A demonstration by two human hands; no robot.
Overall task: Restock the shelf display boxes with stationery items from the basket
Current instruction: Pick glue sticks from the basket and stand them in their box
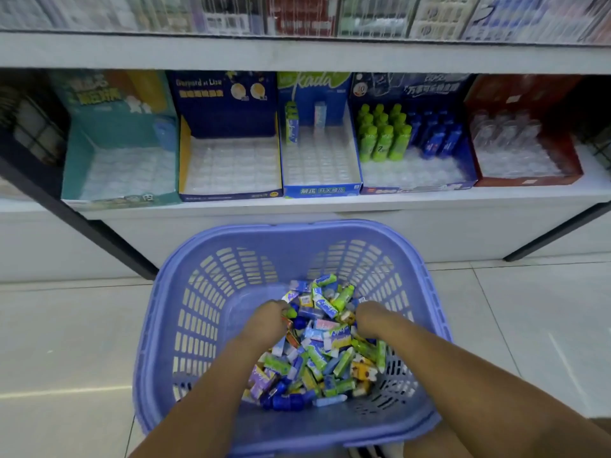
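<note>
Head view: your two bare hands are both down in the one purple basket point(185, 312) on the tiled floor point(66, 325). Your left hand point(269, 317) digs into the left edge of the stationery pile point(322, 355), fingers curled into the items; whether it pinches anything, cannot tell. Your right hand point(370, 317) sits at the pile's right edge, fingers buried too; grip state cannot be told. The pile is dozens of small mixed packs, green, blue, purple, yellow, too many and too jumbled to count.

Five display boxes stand side by side on the white shelf point(330, 203) just behind the basket. Teal box point(82, 180): one blue item at its back right corner, rest bare tray. Navy box point(228, 107): only bare tray shows. Kada box point(320, 190): two upright packs at the back, one green-topped, one pale. Dark blue box point(463, 94): about nine green bottles point(383, 133) in three rows on the left, several blue bottles point(436, 133) beside them, count unclear. Red box point(575, 173): clear items, blurred, uncountable.

Upper shelf point(297, 54) overhangs the boxes' backs. Both forearms cover part of the pile.
</note>
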